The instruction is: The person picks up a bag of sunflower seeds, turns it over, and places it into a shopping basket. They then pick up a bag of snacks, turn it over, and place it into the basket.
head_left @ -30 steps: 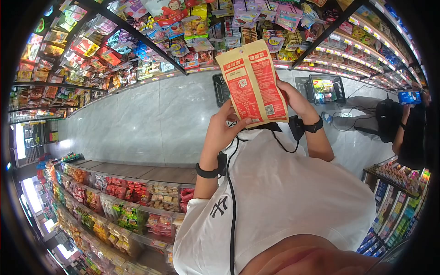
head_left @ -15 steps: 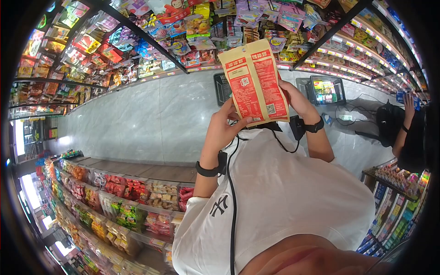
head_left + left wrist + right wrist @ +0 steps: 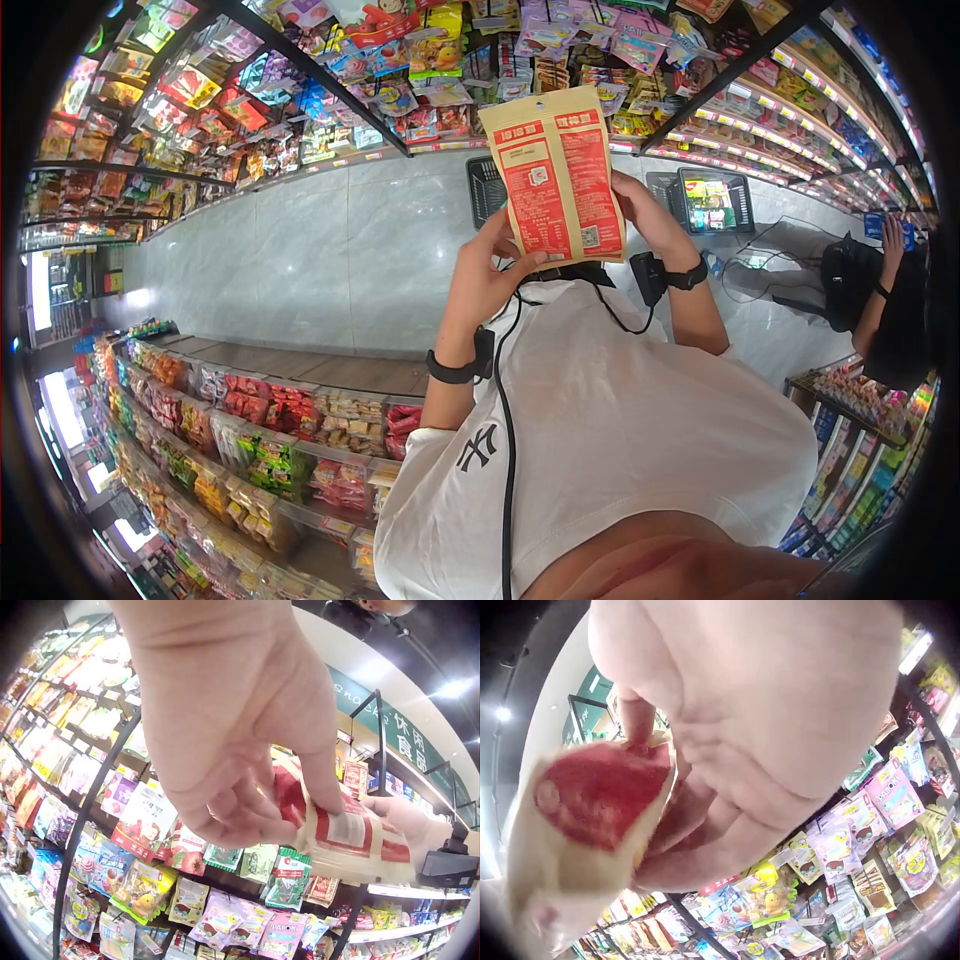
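Observation:
A beige and red snack packet (image 3: 560, 180) is held up in front of my chest, its printed back with a QR code facing the head camera. My left hand (image 3: 482, 275) grips the lower left corner, thumb across the printed face and the other fingers behind. On the opposite edge, my right hand (image 3: 648, 218) holds the packet's right side, most of its fingers hidden behind it. In the left wrist view the thumb of the left hand (image 3: 247, 742) presses on the packet (image 3: 352, 832). The right wrist view shows the right hand (image 3: 750, 750) curled round the packet's side (image 3: 592, 802).
Racks of hanging snack bags (image 3: 435, 50) stand ahead. One black basket (image 3: 487, 190) sits on the floor behind the packet; another basket (image 3: 742, 205) with goods is to the right. Another person (image 3: 850, 280) with a blue pack stands at right. Snack bins (image 3: 290, 410) line the left.
The packet has straightened slightly and its lower edge has risen a little; both hands keep their hold. At right, the other person's hand has moved onto the blue pack.

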